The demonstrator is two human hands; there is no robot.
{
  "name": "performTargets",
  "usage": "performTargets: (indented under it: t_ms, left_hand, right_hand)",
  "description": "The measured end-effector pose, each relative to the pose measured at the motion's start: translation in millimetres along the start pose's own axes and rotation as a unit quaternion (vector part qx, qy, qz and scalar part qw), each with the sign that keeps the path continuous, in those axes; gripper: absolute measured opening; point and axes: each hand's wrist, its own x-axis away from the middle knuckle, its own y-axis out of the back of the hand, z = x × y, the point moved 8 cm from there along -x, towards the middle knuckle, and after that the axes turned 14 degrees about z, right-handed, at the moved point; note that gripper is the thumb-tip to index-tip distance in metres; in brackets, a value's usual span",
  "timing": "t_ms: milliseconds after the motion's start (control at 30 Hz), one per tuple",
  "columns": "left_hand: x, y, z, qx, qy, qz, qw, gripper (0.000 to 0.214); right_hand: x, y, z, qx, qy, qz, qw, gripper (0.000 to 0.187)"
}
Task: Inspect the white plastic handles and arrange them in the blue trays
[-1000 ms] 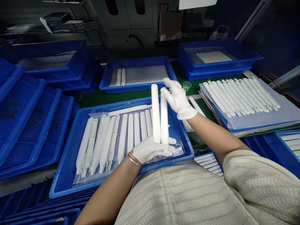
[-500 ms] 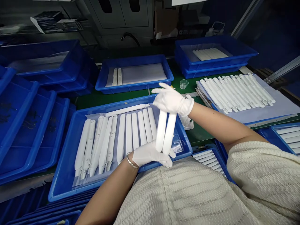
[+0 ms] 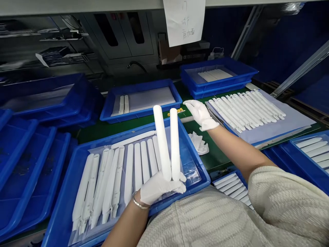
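Note:
My left hand [image 3: 159, 188], in a white glove, grips the lower ends of two long, smooth white plastic casings [image 3: 175, 144]. They stand nearly upright, fanned slightly apart, over the near blue tray [image 3: 194, 169]. In that tray lie several more white casings [image 3: 137, 161], some smooth side up and some showing ribbed inner faces. My right hand [image 3: 199, 111], also gloved, is off the casings with fingers stretched to the left. It hovers over the green bench, beside small yellow pieces [image 3: 177, 111].
A crumpled white cloth or glove [image 3: 199, 143] lies right of the near tray. Behind stands a blue tray [image 3: 144, 115] with two casings. A lined board [image 3: 290, 116] at right bears a row of casings. Stacked blue trays [image 3: 28, 164] fill the left; a paper sheet [image 3: 185, 20] hangs above.
My right hand has left the tops of the two casings and moved right, over where the clear cup was visible. The casings now tilt apart in my left hand. The view has tipped upward.

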Motion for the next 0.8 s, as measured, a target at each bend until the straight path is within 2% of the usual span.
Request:
performTargets:
  t_ms: [67, 100, 167, 233, 300, 333, 400, 500, 567, 633, 700, 733, 800]
  left_hand:
    - [-0.6, 3.0, -0.1, 0.009, 0.000, -0.020, 1.000, 0.029]
    - [-1.0, 3.6, -0.8, 0.012, -0.002, -0.027, 1.000, 0.030]
    - [-1.7, 1.7, -3.5, 0.013, -0.009, -0.024, 1.000, 0.031]
    - [-1.9, -2.9, -7.0, 0.004, -0.013, -0.012, 1.000, 0.034]
    - [-1.3, -7.0, -8.8, -0.018, -0.005, -0.005, 1.000, 0.037]
    - [-0.8, -8.8, -8.8, -0.028, 0.003, -0.002, 1.000, 0.038]
    - [-0.4, -12.5, -6.7, -0.033, 0.015, 0.014, 0.999, 0.039]
    - [-0.3, -16.1, -0.7, -0.016, 0.024, 0.052, 0.998, 0.037]
    - [0.1, -15.3, 1.0, -0.016, 0.016, 0.066, 0.998, 0.036]
    - [0.7, -14.6, 0.3, -0.013, -0.001, 0.078, 0.997, 0.035]
    - [1.5, -13.5, -1.0, -0.004, -0.012, 0.077, 0.997, 0.035]
    - [1.9, -12.6, -1.3, 0.002, -0.012, 0.071, 0.997, 0.036]
    - [2.3, -10.7, -1.4, 0.009, -0.008, 0.056, 0.998, 0.037]
  right_hand:
    - [32.2, -9.3, 44.9, 0.001, 0.103, 0.000, 0.995, 0.030]
    - [48.5, -21.3, 68.0, -0.001, 0.166, 0.036, 0.985, 0.027]
    - [83.2, -54.0, 110.7, 0.048, 0.310, 0.143, 0.939, 0.019]
    - [106.3, -80.0, 131.0, 0.133, 0.391, 0.207, 0.887, 0.021]
    - [104.8, -92.6, 131.1, 0.199, 0.403, 0.243, 0.859, 0.030]
    - [94.4, -92.3, 125.6, 0.215, 0.388, 0.252, 0.860, 0.034]
    - [60.1, -80.0, 105.9, 0.222, 0.326, 0.245, 0.885, 0.040]
    - [0.7, -45.6, 56.3, 0.223, 0.163, 0.181, 0.944, 0.047]
    - [-22.8, -26.3, 19.0, 0.242, 0.034, 0.134, 0.960, 0.046]
    - [-26.2, -17.4, -6.5, 0.204, -0.054, 0.096, 0.973, 0.041]
    - [-12.8, -23.1, -18.6, 0.052, -0.099, 0.078, 0.991, 0.043]
    - [-1.2, -32.1, -21.2, -0.055, -0.118, 0.082, 0.988, 0.049]
    - [27.5, -60.4, -17.6, -0.260, -0.159, 0.125, 0.944, 0.066]
